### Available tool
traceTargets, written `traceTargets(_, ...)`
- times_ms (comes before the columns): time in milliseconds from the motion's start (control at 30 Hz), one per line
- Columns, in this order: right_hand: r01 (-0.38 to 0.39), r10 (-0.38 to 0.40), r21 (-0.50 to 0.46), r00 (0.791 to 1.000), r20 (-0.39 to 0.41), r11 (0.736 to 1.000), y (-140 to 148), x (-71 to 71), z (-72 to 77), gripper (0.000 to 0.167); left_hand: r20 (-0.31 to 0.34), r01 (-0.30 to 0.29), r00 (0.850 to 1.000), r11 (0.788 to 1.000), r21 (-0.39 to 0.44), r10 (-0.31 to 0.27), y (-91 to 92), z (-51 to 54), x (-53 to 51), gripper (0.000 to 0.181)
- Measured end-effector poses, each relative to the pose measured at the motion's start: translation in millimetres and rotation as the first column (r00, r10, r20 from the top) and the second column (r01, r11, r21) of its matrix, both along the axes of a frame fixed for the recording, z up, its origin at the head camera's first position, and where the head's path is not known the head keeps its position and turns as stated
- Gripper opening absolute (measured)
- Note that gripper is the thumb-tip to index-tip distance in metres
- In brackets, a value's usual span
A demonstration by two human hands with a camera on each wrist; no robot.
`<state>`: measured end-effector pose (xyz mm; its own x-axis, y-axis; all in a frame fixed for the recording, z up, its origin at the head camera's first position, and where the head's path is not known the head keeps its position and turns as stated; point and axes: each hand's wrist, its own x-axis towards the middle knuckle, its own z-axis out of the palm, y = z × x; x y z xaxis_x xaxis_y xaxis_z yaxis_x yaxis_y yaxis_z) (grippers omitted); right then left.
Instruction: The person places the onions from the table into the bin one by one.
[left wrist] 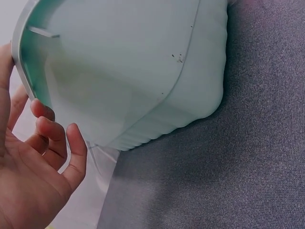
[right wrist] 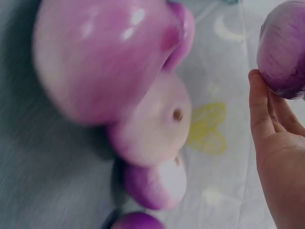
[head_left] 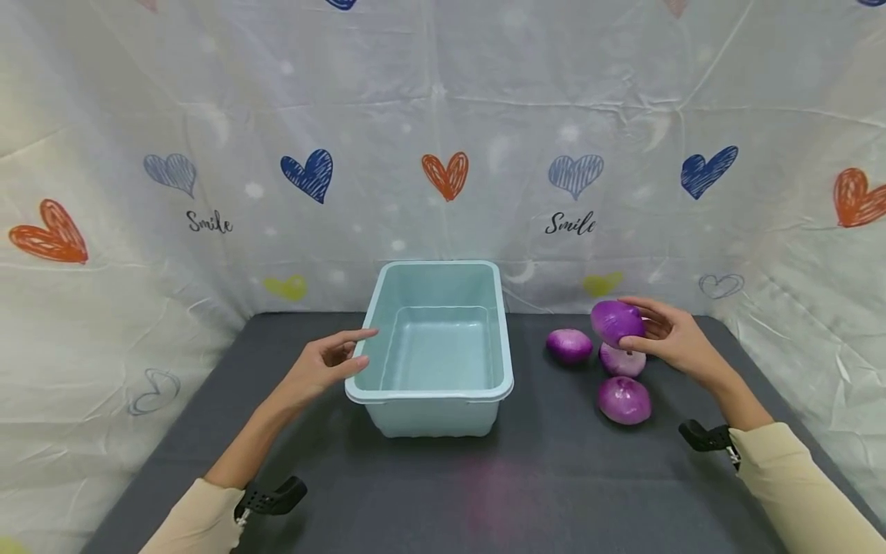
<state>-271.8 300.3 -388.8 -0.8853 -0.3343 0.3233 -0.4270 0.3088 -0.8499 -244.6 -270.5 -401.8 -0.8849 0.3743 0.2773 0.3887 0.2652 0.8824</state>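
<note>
My right hand point(head_left: 667, 335) grips a purple onion point(head_left: 616, 323), thumb on the near side and fingers behind it. It holds this onion point(right wrist: 283, 52) raised over the others. Below lie more onions: one to the left point(head_left: 570, 346), a paler one point(head_left: 623, 361) partly covered by the held onion, and a glossy one point(head_left: 624, 400) nearest me. My left hand point(head_left: 325, 362) is at the left rim of a pale blue-green plastic basin point(head_left: 429, 396), index finger and thumb over the edge. In the left wrist view the other fingers point(left wrist: 76, 148) bend loosely outside the basin wall.
Dark grey cloth covers the table point(head_left: 415, 492). The basin stands near its back edge, with its inside floor bare. A pale curtain point(head_left: 443, 92) printed with hearts and words hangs behind and at both sides. Further onions point(right wrist: 155, 183) show in the right wrist view.
</note>
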Motion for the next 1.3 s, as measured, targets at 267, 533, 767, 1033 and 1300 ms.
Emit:
traceTargets(267,-0.050,0.050,0.003,0.999,0.012,0.999,-27,-7.3,13.3,0.062,0.007,0.010,1.000,1.000,0.001,-0.010,1.1,-0.3,-1.3,0.045)
traceTargets(533,-0.077,0.077,-0.018,0.997,-0.003,0.997,-43,-18.7,20.9,0.060,0.011,0.005,1.000,1.000,-0.005,-0.005,1.5,0.4,-0.4,0.045)
traceTargets(767,-0.118,0.117,-0.055,0.993,-0.022,0.991,-55,-25.2,31.4,0.059,0.021,0.007,1.000,1.000,-0.020,-0.007,0.9,2.1,-0.2,0.044)
traceTargets(1033,-0.166,0.163,-0.112,0.986,-0.039,0.980,-75,-29.3,38.4,0.060,0.028,-0.002,1.000,0.999,-0.042,0.003,-2.3,4.9,0.1,0.043)
traceTargets(1300,-0.223,0.219,-0.124,0.975,-0.039,0.967,-96,-33.9,44.3,0.066,0.017,-0.010,1.000,1.000,-0.029,0.011,-2.5,7.2,-0.8,0.041)
